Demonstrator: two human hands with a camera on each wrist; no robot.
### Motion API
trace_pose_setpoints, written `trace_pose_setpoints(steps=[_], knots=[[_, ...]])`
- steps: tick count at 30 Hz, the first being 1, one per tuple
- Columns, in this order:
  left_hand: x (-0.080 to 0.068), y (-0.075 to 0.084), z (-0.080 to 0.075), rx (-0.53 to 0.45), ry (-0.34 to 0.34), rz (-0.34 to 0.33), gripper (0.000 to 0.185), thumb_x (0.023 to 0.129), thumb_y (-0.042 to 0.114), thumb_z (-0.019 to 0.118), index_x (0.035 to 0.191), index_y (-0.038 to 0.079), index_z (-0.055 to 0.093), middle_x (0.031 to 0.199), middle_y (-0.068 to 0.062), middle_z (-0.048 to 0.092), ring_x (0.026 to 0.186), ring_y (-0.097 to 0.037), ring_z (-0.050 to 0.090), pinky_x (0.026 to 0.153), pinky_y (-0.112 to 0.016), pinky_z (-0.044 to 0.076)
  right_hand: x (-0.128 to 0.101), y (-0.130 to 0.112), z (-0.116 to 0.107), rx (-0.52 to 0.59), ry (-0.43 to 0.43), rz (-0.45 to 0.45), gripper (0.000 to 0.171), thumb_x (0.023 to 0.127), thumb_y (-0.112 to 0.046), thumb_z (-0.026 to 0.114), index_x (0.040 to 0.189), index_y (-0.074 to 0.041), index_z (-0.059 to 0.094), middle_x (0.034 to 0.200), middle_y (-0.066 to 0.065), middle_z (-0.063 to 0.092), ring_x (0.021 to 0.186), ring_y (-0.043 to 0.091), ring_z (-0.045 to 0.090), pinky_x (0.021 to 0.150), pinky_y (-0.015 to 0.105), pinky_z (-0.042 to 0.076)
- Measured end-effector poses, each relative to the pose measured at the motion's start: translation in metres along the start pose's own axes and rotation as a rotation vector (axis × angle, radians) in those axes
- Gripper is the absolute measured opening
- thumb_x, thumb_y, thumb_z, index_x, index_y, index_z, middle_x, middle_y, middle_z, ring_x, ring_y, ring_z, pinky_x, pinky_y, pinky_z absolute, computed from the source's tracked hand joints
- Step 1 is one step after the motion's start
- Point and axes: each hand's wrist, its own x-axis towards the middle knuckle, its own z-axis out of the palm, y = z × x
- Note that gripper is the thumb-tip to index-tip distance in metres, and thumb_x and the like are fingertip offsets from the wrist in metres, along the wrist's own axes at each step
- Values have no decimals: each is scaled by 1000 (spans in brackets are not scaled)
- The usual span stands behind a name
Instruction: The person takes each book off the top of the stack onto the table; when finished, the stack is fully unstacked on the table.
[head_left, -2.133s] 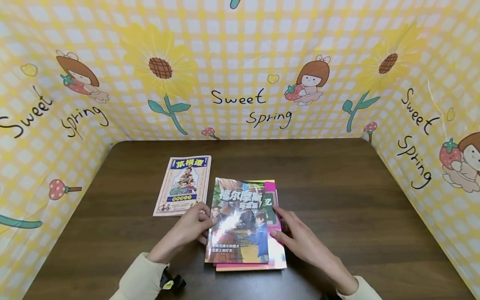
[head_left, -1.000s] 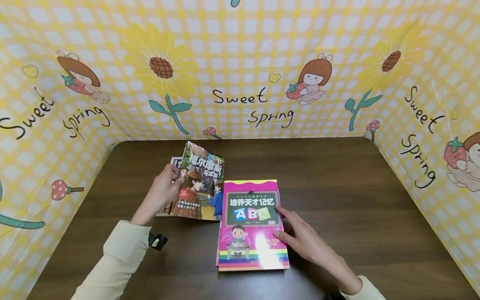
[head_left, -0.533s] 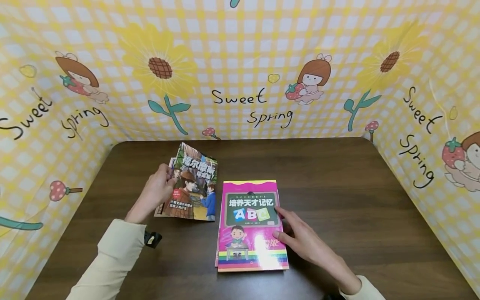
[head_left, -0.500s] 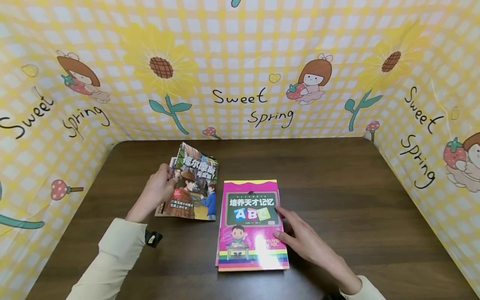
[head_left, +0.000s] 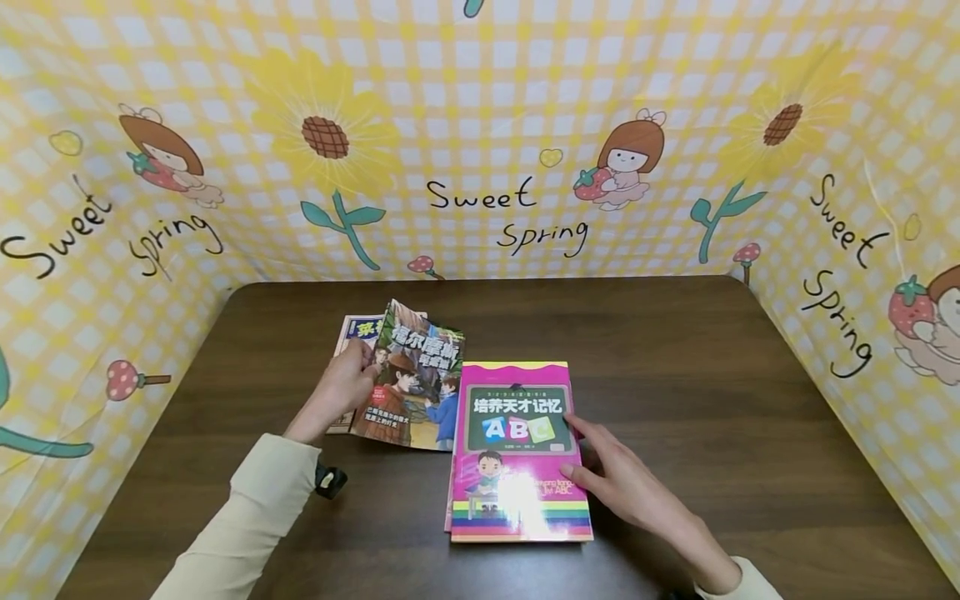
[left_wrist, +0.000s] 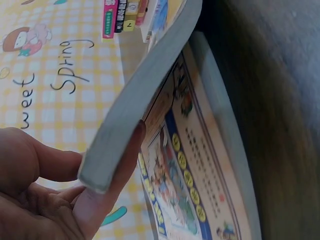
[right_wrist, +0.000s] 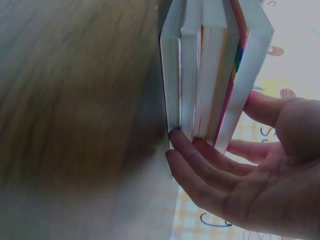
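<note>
My left hand (head_left: 341, 396) grips a detective-cover book (head_left: 420, 379) by its left edge and holds it tilted above a pale book with a blue title band (head_left: 358, 327), which lies flat on the table. In the left wrist view the thumb and fingers (left_wrist: 115, 170) pinch the lifted book (left_wrist: 145, 85) over the pale book (left_wrist: 195, 170). A pink "ABC" book (head_left: 517, 433) tops a small stack at the table's middle. My right hand (head_left: 611, 475) rests straight-fingered against the stack's right side. In the right wrist view the fingertips (right_wrist: 185, 145) touch the stack's page edges (right_wrist: 210, 70).
The dark wooden table (head_left: 675, 375) is walled on three sides by a yellow checked backdrop (head_left: 480, 125) printed with sunflowers and "Sweet Spring". A small black device (head_left: 330, 481) sits at my left wrist.
My left hand lifted the detective book off the pink stack and carried it left over the pale book, uncovering the ABC cover. My right hand has stayed at the stack's side.
</note>
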Motion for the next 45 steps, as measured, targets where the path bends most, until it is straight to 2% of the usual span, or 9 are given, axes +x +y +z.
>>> trace_pose_setpoints(steps=[7, 14, 17, 24, 28, 31, 37, 42, 45], knots=[[9, 8, 17, -9, -56, -65, 11, 98, 5, 45, 94, -1, 36, 72, -8, 37, 61, -22, 42, 51, -31, 33, -5, 8, -15, 1, -5, 13, 71, 87, -29, 72, 147, -14, 38, 136, 15, 48, 107, 27, 57, 84, 40, 55], [18, 19, 37, 4, -48, -57, 10, 97, 4, 48, 93, -2, 41, 73, -10, 41, 63, -24, 43, 52, -32, 34, -12, 19, -32, -21, 7, -9, 69, 88, -30, 71, 146, -9, 39, 133, 18, 49, 104, 27, 59, 80, 36, 56], [19, 21, 44, 17, -72, -75, 12, 97, 5, 47, 101, -6, 43, 75, -12, 45, 61, -24, 45, 51, -32, 35, -14, 24, -37, -17, 6, -18, 68, 88, -28, 71, 145, -8, 39, 133, 20, 49, 101, 26, 60, 76, 32, 56], [23, 22, 50, 32, -132, -116, 29, 99, 6, 45, 119, -14, 38, 75, -18, 52, 54, -23, 48, 44, -30, 36, -16, 32, -41, 0, 3, -40, 68, 89, -26, 70, 146, -7, 37, 134, 22, 47, 98, 26, 61, 75, 29, 56], [26, 26, 50, 43, -164, -140, 45, 100, 8, 43, 134, -17, 28, 68, -13, 51, 47, -17, 41, 41, -27, 32, -17, 31, -43, 0, 1, -24, 69, 89, -29, 71, 146, -7, 38, 132, 22, 48, 97, 24, 60, 72, 26, 55], [29, 29, 52, 27, -179, -153, 51, 100, 8, 42, 140, -16, 21, 63, -10, 47, 43, -14, 35, 40, -26, 29, -18, 31, -45, -3, -1, -10, 71, 88, -30, 71, 145, -6, 38, 130, 21, 48, 97, 24, 58, 71, 25, 55], [30, 34, 57, 39, -163, -168, 49, 95, 2, 44, 135, -19, 24, 61, -8, 46, 44, -15, 36, 40, -25, 28, -18, 34, -48, -1, -5, -21, 70, 88, -28, 71, 146, -6, 37, 131, 22, 48, 99, 26, 59, 74, 28, 56], [30, 37, 59, 142, -191, -140, 47, 94, 0, 45, 130, -25, 29, 63, -12, 52, 46, -17, 41, 40, -26, 31, -17, 37, -50, 32, -18, -18, 70, 88, -26, 71, 146, -5, 37, 134, 24, 46, 101, 28, 61, 74, 30, 57], [31, 38, 58, 236, -203, -123, 37, 96, 5, 47, 122, -22, 43, 69, -14, 56, 51, -20, 47, 43, -30, 38, -16, 37, -51, 49, -25, -2, 71, 88, -25, 71, 146, -6, 36, 134, 23, 45, 101, 28, 60, 73, 30, 57]])
